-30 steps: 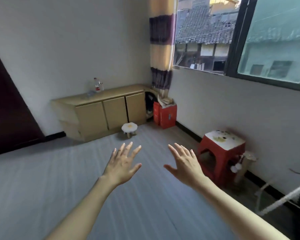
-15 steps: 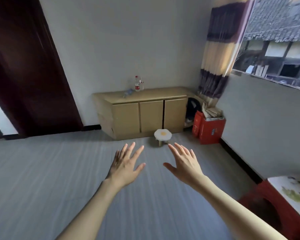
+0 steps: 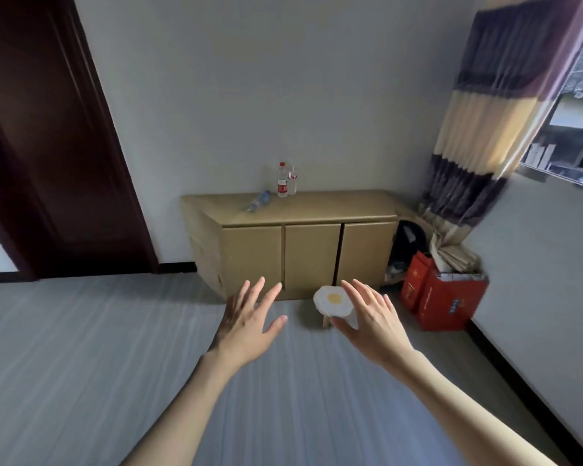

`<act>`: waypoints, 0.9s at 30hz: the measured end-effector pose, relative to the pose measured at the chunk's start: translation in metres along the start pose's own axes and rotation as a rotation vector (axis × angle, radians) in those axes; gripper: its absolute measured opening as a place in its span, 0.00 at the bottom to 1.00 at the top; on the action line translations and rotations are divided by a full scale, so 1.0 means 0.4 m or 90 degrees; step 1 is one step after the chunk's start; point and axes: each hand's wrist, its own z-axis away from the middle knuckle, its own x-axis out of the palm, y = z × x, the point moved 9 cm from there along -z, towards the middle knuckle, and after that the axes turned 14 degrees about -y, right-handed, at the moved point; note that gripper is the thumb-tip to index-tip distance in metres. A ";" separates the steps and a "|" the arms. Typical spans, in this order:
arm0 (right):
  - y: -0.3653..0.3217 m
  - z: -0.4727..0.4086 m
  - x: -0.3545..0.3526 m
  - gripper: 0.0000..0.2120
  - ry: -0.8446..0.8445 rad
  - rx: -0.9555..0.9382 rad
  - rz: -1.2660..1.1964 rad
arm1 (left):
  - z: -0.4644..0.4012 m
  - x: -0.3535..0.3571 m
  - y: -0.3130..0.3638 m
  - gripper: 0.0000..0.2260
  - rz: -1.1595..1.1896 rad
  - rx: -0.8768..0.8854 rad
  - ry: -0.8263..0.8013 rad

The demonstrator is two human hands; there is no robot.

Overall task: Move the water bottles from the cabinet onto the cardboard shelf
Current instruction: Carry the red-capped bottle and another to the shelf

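A low tan cabinet (image 3: 312, 257) with three doors stands against the far wall. On its top stand two upright water bottles with red labels (image 3: 282, 180), close together, and a third clear bottle (image 3: 258, 200) lies on its side to their left. My left hand (image 3: 249, 326) and my right hand (image 3: 372, 317) are stretched out in front of me over the floor, palms down, fingers spread, holding nothing. Both hands are well short of the cabinet. No cardboard shelf separate from the cabinet is in view.
A small white stool with a yellow centre (image 3: 332, 302) stands on the floor before the cabinet, partly behind my right hand. Red boxes (image 3: 443, 297) sit in the right corner under a striped curtain (image 3: 492, 112). A dark door (image 3: 48, 136) is at left.
The view has swung left and closer to the cabinet, which now sits centred ahead. The red stool at right has left the view. Both hands stay open and outstretched.
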 end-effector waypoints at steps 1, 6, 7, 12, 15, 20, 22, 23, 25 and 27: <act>0.012 -0.048 0.002 0.35 0.001 -0.001 0.003 | -0.044 -0.002 -0.016 0.42 0.005 0.000 0.001; 0.084 -0.317 0.049 0.34 -0.039 0.000 0.006 | -0.271 0.021 -0.123 0.47 0.031 -0.027 -0.026; 0.098 -0.376 0.057 0.33 -0.048 -0.002 0.010 | -0.322 0.021 -0.141 0.45 0.032 -0.031 -0.038; 0.158 -0.691 0.027 0.32 -0.036 -0.017 -0.007 | -0.617 -0.058 -0.240 0.26 0.024 -0.049 -0.018; 0.186 -0.875 -0.013 0.32 -0.036 -0.021 0.002 | -0.777 -0.120 -0.285 0.26 0.020 -0.051 -0.007; 0.204 -1.137 -0.016 0.31 -0.046 -0.038 -0.009 | -0.990 -0.168 -0.393 0.27 0.055 -0.065 0.001; 0.213 -1.221 0.021 0.31 -0.074 -0.039 -0.008 | -1.062 -0.151 -0.439 0.25 0.072 -0.075 -0.021; 0.219 -1.265 0.036 0.31 -0.085 -0.037 -0.007 | -1.100 -0.143 -0.461 0.25 0.080 -0.077 -0.030; 0.234 -1.356 0.056 0.31 -0.094 -0.030 -0.010 | -1.180 -0.132 -0.505 0.25 0.093 -0.079 -0.043; 0.246 -1.450 0.059 0.31 -0.090 -0.024 -0.016 | -1.267 -0.135 -0.552 0.25 0.098 -0.077 -0.044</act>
